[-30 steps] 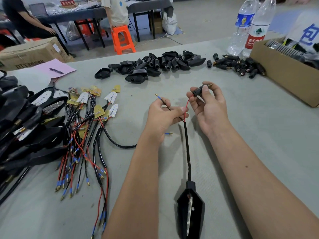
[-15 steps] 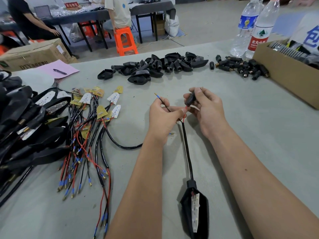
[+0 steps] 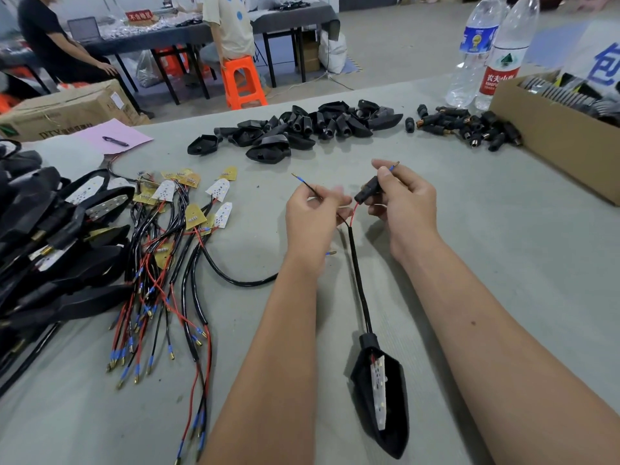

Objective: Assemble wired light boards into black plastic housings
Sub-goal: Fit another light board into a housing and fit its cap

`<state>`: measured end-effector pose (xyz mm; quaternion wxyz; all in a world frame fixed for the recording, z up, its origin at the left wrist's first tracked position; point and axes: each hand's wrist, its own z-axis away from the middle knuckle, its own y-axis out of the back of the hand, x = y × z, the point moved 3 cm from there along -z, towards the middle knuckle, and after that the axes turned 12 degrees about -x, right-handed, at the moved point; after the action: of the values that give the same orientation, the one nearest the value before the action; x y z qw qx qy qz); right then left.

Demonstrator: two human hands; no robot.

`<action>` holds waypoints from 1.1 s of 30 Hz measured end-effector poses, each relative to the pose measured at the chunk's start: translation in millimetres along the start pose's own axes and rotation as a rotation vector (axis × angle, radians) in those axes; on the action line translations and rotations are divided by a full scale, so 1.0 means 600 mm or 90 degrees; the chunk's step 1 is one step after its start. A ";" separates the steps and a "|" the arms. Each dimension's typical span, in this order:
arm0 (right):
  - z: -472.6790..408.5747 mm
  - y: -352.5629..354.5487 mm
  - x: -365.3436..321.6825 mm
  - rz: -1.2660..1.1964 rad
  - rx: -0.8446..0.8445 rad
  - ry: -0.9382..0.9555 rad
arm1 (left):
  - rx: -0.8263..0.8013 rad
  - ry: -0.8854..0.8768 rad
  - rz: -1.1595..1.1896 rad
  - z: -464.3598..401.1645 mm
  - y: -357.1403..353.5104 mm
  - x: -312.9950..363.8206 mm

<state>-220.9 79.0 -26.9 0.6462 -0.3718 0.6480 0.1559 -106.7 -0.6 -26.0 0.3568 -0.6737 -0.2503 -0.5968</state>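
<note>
My left hand pinches the thin black wire; my right hand grips the small black sleeve, with the red wire already entering its lower end. I'd keep the wires taut and feed them straight, one after the other. The housing with its light board lies near the table's front edge, its long axis running front to back, tip toward me.

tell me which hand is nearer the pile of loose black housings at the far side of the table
Right. The right hand, gripping a small black connector, sits just below the housing pile; the left hand is a bit lower.
</note>
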 end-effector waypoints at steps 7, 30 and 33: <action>-0.004 0.005 0.001 -0.060 0.046 -0.008 | 0.043 -0.015 0.055 -0.007 0.017 0.003; -0.011 0.022 0.011 -0.026 0.159 0.012 | -0.135 0.008 -0.204 -0.008 0.010 -0.006; -0.010 0.019 0.009 -0.017 0.155 0.017 | -0.128 0.003 -0.222 -0.007 0.007 -0.007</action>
<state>-232.4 81.3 -34.8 0.6799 -0.3014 0.6655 0.0627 -106.8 -6.3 -30.8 0.1796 -0.6507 -0.3014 -0.6734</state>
